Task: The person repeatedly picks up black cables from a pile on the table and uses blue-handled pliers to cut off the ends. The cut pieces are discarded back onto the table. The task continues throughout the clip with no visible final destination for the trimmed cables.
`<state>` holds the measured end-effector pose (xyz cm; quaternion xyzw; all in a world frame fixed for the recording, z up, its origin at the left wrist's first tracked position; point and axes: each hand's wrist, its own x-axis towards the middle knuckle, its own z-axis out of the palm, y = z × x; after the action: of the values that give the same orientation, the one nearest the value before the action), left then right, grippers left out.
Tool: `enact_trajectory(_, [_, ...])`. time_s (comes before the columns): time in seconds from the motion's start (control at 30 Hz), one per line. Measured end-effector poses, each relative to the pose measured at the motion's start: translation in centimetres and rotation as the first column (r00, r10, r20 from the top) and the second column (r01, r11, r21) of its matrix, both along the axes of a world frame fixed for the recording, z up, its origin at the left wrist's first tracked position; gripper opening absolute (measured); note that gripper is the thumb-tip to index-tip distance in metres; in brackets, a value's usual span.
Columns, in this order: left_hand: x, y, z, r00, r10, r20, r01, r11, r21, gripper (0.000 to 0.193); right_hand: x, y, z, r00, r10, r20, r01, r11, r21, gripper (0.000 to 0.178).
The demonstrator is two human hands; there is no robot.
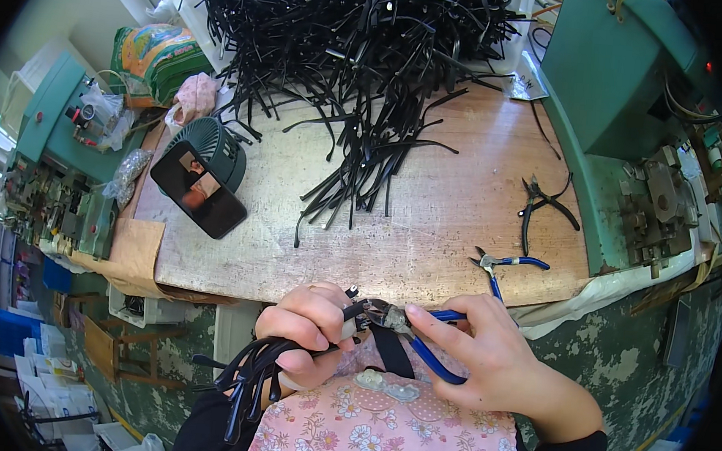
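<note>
My left hand (304,324) is closed around a bundle of black eyeglass temples (249,378), their curved tips hanging below the fist. One temple end sticks out between thumb and forefinger toward the jaws of blue-handled cutting pliers (437,365). Those pliers are gripped in my right hand (495,359), with the handles spread slightly and the forefinger laid along the upper one. The jaws meet or nearly meet the temple end; their exact contact is too small to tell. Both hands are above my lap, just off the table's front edge. A heap of black temples (367,35) spreads over the far table.
On the wooden table (456,199) lie black-handled pliers (539,207) and a second blue-handled pair (493,266) at right. A phone (198,191) leans on a dark green fan (224,154) at left. Green machines flank the table, one on the right (617,101), another on the left (56,117).
</note>
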<state>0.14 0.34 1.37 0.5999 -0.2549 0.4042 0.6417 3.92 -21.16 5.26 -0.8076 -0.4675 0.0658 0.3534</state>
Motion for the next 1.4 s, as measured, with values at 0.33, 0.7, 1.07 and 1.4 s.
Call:
enact_trajectory(0.33, [1.1, 1.9, 2.0, 0.744, -0.618, -0.255, 0.449, 0.744, -0.494, 0.040, -0.4, -0.4, -1.1, 0.993, -0.022, -0.118, 0.040, 0.988, 0.148, 0.069])
enact_trajectory(0.7, [2.5, 3.0, 1.1, 0.553, -0.816, -0.168, 0.655, 0.550, -0.517, 0.042, -0.4, 0.0, 0.6, 0.950, -0.075, 0.304, 0.073, 0.997, 0.018, 0.070])
enact_trajectory(1.07, [2.7, 3.1, 0.5, 0.604, -0.787, -0.129, 0.700, 0.601, -0.386, 0.041, -0.4, -0.4, 0.4, 0.999, 0.005, 0.051, -0.003, 0.999, -0.036, 0.069])
enact_trajectory(1.4, [2.9, 3.0, 0.1, 0.455, -0.888, -0.067, 0.743, 0.420, -0.521, 0.040, -0.4, 0.3, -1.6, 0.989, -0.043, 0.143, -0.011, 0.933, 0.360, 0.070])
